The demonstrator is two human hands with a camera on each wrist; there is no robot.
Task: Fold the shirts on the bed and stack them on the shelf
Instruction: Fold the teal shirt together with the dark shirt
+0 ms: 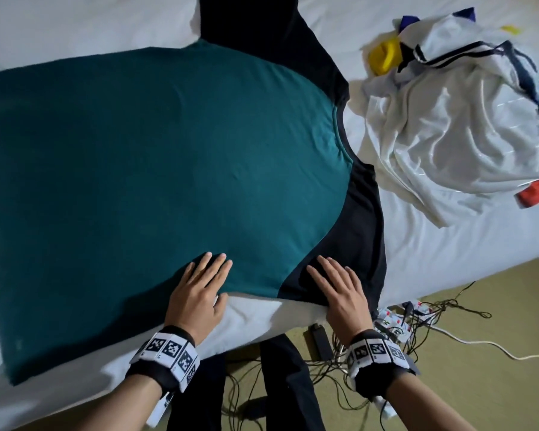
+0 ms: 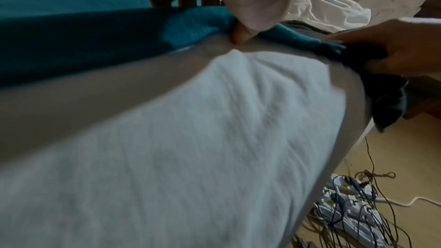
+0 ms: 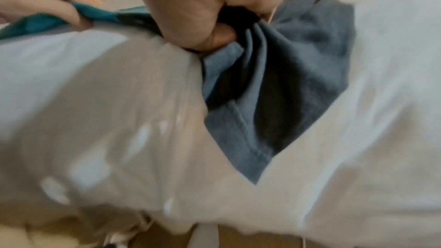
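Note:
A teal shirt with black sleeves lies spread flat on the white bed, collar toward the right. My left hand lies on its near side edge, fingers flat on top. In the left wrist view the thumb is tucked under the teal shirt, pinching the edge. My right hand lies on the near black sleeve. In the right wrist view its thumb is dug into the bunched sleeve, which hangs over the bed's edge.
A crumpled white shirt with navy stripes lies at the right of the bed, with a yellow piece and a red piece beside it. Cables and power strips clutter the floor below the bed's near edge.

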